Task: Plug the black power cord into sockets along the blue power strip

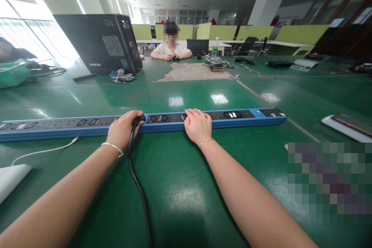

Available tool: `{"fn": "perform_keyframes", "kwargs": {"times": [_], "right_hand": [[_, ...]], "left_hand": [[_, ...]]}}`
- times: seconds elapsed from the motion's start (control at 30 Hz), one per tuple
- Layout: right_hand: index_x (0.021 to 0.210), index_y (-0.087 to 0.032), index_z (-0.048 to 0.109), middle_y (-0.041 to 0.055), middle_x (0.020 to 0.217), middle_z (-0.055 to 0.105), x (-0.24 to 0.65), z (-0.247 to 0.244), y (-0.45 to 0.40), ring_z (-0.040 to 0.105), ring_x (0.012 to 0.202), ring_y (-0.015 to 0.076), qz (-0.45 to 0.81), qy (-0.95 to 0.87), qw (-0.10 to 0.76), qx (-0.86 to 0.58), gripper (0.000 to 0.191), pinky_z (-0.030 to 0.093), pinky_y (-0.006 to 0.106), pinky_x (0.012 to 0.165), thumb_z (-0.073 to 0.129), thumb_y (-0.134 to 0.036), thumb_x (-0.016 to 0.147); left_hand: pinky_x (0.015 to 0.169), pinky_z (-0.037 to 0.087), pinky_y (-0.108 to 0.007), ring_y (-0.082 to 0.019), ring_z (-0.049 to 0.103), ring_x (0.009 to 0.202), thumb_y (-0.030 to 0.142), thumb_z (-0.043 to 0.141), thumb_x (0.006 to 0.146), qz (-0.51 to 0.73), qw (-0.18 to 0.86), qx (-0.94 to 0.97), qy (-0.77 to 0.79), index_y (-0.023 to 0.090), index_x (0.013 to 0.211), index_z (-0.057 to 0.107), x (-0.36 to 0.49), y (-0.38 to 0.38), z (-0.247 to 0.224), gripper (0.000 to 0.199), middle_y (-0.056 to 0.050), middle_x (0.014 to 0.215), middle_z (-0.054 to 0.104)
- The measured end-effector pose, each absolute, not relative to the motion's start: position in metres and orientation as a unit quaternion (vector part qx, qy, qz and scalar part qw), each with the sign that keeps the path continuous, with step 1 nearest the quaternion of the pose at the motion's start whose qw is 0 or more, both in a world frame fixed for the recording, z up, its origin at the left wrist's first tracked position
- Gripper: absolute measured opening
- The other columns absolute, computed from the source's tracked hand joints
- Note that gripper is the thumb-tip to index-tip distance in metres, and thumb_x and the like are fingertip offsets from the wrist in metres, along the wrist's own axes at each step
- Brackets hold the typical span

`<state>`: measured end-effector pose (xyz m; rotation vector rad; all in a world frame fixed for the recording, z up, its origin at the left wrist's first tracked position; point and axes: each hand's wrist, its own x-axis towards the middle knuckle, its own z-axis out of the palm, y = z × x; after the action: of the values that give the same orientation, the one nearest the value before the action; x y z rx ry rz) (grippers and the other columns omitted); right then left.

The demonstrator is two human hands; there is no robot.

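A long blue power strip (162, 127) with black sockets lies across the green table. My left hand (123, 126) is closed around a black power plug (140, 119) at the strip's middle; whether its pins sit in a socket is hidden. From that plug a black cable (139, 186) runs down toward the near edge. My right hand (199, 124) rests over the strip further right, fingers wrapped over its top and gripping it. Fingertips of both hands are partly hidden.
On the far side stand a black computer case (95, 42), work gloves (122, 76) and a bottle (215, 47). Across the table sits a person (171, 48). A green basket (13, 73) is at left, a white cable (46, 150) nearer. At right lies a white-edged device (347, 127).
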<state>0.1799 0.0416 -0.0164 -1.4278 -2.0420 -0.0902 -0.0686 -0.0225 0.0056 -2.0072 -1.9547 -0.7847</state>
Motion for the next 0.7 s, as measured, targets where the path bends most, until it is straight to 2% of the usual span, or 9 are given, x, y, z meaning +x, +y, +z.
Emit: {"fn": "perform_keyframes", "kwargs": {"times": [0.7], "right_hand": [[0.116,-0.023,0.063,0.0014,0.122,0.061,0.18,-0.017,0.042,0.047,0.118,0.019,-0.043,-0.775,0.322,-0.542,0.039,0.027,0.037,0.097,0.036,-0.024,0.087]], "left_hand": [[0.086,0.047,-0.029,-0.017,0.06,0.099,0.037,0.046,0.085,-0.342,0.133,-0.684,-0.631,0.024,0.102,0.056,-0.06,-0.026,-0.005,0.023,-0.004,0.113,0.063]]}}
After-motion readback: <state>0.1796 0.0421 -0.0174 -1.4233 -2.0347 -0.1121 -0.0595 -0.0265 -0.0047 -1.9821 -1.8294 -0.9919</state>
